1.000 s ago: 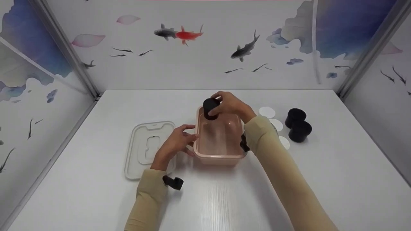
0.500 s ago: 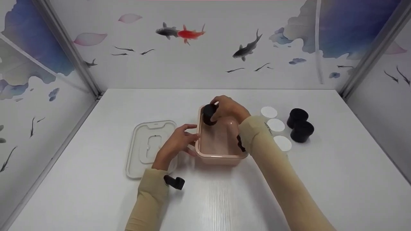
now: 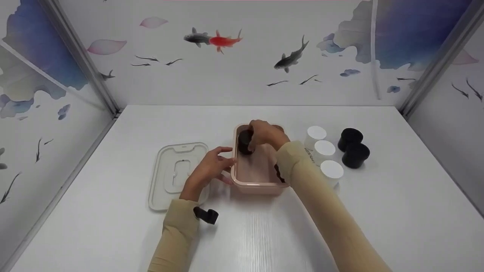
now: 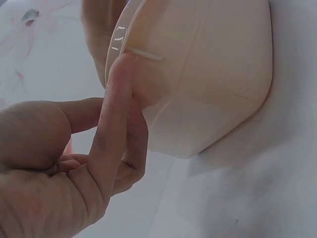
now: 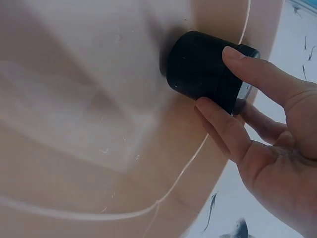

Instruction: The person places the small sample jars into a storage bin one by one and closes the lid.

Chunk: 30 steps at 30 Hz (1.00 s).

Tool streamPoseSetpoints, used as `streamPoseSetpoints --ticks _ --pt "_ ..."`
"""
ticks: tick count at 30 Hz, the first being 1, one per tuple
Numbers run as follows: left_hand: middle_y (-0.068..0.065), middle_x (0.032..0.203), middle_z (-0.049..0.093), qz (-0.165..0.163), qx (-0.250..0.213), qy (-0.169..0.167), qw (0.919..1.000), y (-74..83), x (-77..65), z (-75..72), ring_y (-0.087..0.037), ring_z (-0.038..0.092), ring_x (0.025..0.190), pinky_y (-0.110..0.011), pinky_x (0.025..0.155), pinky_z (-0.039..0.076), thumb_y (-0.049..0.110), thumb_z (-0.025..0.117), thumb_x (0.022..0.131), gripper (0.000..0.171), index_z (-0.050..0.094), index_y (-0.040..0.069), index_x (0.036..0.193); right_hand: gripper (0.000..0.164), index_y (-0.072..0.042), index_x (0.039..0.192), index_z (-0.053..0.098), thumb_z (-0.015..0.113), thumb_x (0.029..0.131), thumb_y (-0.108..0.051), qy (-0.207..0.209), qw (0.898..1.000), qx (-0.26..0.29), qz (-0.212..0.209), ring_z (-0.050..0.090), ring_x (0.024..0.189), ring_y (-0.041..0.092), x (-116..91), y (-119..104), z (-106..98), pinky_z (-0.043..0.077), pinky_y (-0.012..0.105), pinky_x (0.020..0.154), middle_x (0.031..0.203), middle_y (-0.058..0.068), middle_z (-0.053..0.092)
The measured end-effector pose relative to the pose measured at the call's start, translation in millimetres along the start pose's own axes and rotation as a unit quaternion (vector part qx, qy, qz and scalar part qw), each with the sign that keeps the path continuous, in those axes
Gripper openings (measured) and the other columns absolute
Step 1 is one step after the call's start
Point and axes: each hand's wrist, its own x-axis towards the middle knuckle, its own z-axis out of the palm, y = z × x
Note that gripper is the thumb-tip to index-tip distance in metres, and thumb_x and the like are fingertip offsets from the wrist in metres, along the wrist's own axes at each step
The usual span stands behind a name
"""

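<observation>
Gripping a black jar (image 3: 245,142), the right hand (image 3: 266,134) is down inside a pink bin (image 3: 261,185), at the bin's far left part. In the right wrist view the thumb and fingers press on opposite sides of the jar near its capped end, and the other end points into the bin. Whether that end touches the bin's floor or wall I cannot tell. The left hand (image 3: 209,167) has its fingers loosely spread, their tips touching the bin's left rim and outer wall (the left wrist view shows one fingertip just under the lip); they are not clenched.

Beside the bin on the left, a pale lid (image 3: 180,174) lies flat on the white table (image 3: 242,241), its right edge partly covered by the left hand and wrist. To the right of the bin, three white-topped jars (image 3: 324,148) stand in a row close to the right sleeve (image 3: 321,196), and dark lettering shows on the side of one. Farther right, two black jars (image 3: 353,155) stand together, one overlapping the other in the head view. A small black device (image 3: 207,215) sticks out from the left cuff. Behind the table rises a pale panel (image 3: 242,87) printed with fish, one of them red.
</observation>
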Motion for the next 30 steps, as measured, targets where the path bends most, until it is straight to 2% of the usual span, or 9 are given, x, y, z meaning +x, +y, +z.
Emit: streamPoseSetpoints --ticks 12,16,19,25,30 --pt "-0.02 0.118 0.067 -0.004 0.004 0.006 1.0 -0.5 1.8 1.1 -0.025 0.072 0.095 -0.037 0.062 0.066 0.016 0.064 0.099 0.054 0.043 0.007 0.148 0.068 -0.009 0.14 0.052 0.083 0.083 -0.028 -0.015 0.998 -0.048 0.046 0.054 0.124 0.028 -4 1 -3 0.044 0.051 0.114 0.137 0.009 0.059" --pt "-0.022 0.119 0.068 -0.006 0.0 0.005 1.0 -1.9 3.4 -0.2 -0.026 0.072 0.097 -0.036 0.061 0.066 0.016 0.064 0.098 0.055 0.043 0.007 0.148 0.068 -0.009 0.143 0.049 0.08 0.086 -0.026 -0.021 0.999 0.002 0.047 0.052 0.13 0.029 -11 2 -14 0.043 0.052 0.116 0.141 0.011 0.056" --pt "-0.024 0.12 0.068 -0.009 -0.004 0.006 0.9999 -2.6 3.9 -0.6 -0.027 0.072 0.097 -0.035 0.06 0.066 0.016 0.063 0.099 0.054 0.043 0.006 0.148 0.069 -0.007 0.146 0.046 0.078 0.087 -0.024 -0.013 0.999 0.025 0.019 0.052 0.133 0.032 -19 5 -25 0.043 0.052 0.117 0.144 0.015 0.054" --pt "-0.021 0.116 0.069 -0.012 -0.005 0.009 0.9999 -3.4 4.7 0.6 -0.025 0.072 0.095 -0.036 0.06 0.066 0.016 0.064 0.098 0.053 0.044 0.006 0.147 0.067 -0.002 0.146 0.047 0.075 0.089 -0.021 -0.001 0.999 0.006 -0.053 0.052 0.134 0.037 -33 14 -41 0.046 0.051 0.115 0.145 0.022 0.053" --pt "-0.021 0.117 0.069 -0.012 -0.005 0.005 0.9999 -2.3 4.9 2.4 -0.031 0.071 0.102 -0.037 0.061 0.066 0.016 0.063 0.099 0.054 0.044 0.007 0.148 0.061 0.0 0.143 0.05 0.074 0.089 -0.017 0.024 0.995 0.024 -0.094 0.053 0.133 0.037 -49 21 -47 0.048 0.051 0.113 0.142 0.023 0.056"
